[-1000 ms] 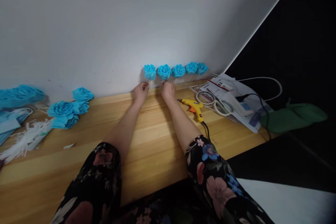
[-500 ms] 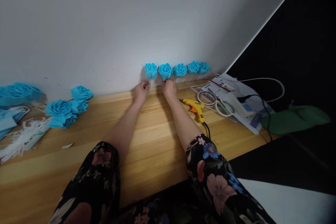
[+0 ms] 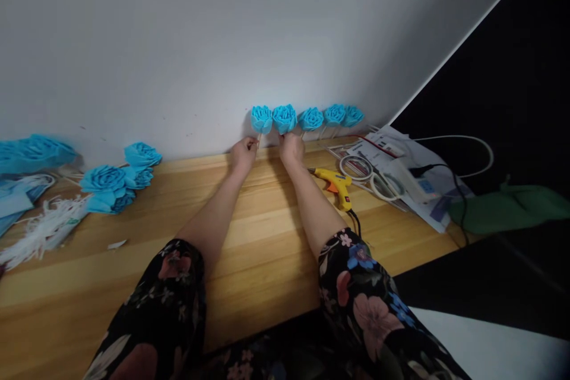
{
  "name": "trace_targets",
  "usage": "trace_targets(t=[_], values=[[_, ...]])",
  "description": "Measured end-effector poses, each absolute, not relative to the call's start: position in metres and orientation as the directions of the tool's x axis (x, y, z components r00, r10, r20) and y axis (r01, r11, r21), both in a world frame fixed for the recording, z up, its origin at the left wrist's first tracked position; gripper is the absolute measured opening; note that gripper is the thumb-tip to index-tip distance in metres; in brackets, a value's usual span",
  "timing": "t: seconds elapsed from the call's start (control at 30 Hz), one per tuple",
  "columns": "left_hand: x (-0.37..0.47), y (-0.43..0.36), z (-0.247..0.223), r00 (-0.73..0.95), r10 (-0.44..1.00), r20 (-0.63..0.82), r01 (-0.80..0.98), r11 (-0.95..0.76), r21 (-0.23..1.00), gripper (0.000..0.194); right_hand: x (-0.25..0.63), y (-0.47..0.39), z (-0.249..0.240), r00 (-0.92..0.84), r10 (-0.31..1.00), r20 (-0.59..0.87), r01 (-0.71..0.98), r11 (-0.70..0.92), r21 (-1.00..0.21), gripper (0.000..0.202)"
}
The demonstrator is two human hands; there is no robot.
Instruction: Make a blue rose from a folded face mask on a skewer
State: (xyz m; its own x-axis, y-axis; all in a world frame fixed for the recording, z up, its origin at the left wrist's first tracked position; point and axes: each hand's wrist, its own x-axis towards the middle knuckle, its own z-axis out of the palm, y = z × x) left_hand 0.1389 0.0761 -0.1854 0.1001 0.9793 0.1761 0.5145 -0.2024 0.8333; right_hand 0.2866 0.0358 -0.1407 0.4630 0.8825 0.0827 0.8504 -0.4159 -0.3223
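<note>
Several blue paper flowers on thin stems lean in a row against the wall at the table's back edge. My left hand (image 3: 244, 153) pinches the stem of the leftmost flower (image 3: 261, 119), just below its bloom. Beside it, my right hand (image 3: 291, 149) is closed under the second flower (image 3: 284, 119); its fingers are mostly hidden, and the stem there looks to be between them. The third flower (image 3: 311, 119) and two more stand to the right, touched by neither hand.
A yellow glue gun (image 3: 336, 184) lies right of my right forearm. Beyond it are scissors (image 3: 386, 186), papers, a white power strip (image 3: 415, 181) and a green pouch (image 3: 512, 208). More blue flowers (image 3: 103, 179) and white strips (image 3: 48, 228) lie at the left.
The whole view has shifted slightly, so things sit a little farther right. The leftmost and second flowers now look closer together, their blooms nearly touching.
</note>
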Motion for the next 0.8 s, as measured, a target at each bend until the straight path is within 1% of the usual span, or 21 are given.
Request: trace_targets(t=[0.33,0.47,0.63,0.8], values=[[0.138,0.076,-0.185,0.098,0.979,0.181,0.515,-0.205,0.832,0.026,0.289,0.030,-0.139,0.447,0.893,0.051,0.861,-0.414,-0.294,0.048],[0.138,0.078,-0.187,0.091,0.979,0.182,0.521,-0.203,0.829,0.026,0.288,0.020,-0.129,0.432,0.901,0.039,0.873,-0.406,-0.270,0.049],[0.138,0.078,-0.186,0.087,0.980,0.178,0.523,-0.197,0.829,0.027,0.302,-0.004,-0.102,0.401,0.916,0.020,0.896,-0.388,-0.215,0.044],[0.138,0.076,-0.184,0.095,0.981,0.169,0.523,-0.194,0.830,0.029,0.339,-0.028,-0.087,0.438,0.898,0.033,0.892,-0.430,-0.139,0.047]])
